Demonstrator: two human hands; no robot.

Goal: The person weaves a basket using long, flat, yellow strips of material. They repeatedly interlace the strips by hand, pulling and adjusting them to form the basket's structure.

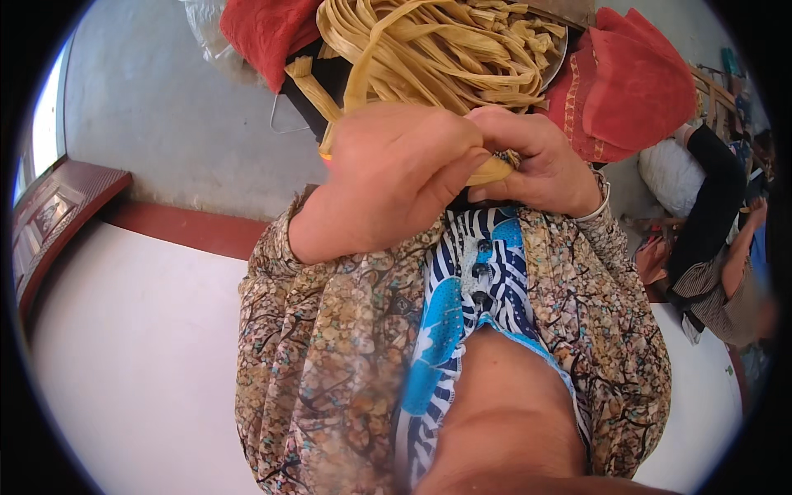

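Both hands meet in front of my chest around a flat yellow-tan strip [492, 172]. My left hand [392, 173] is closed, its thumb and fingers pinching the strip from the left. On the other side my right hand [540, 161] is closed too, thumb and bent forefinger on the same strip. A small dark patterned bit shows between the right fingers; what it is I cannot make out. Just beyond my hands lies a heap of long yellow-tan strips [445, 54], looped and folded. One band rises from behind my left hand to the heap. A shorter strip end [312, 87] sticks out at its left.
The heap rests in a metal basin [561, 62], whose rim shows at right. Red cloths [635, 87] lie right of it, another red cloth [268, 37] at left. A clear plastic bag [210, 33] is far left. Another person [709, 206] sits at right near a white sack [670, 177].
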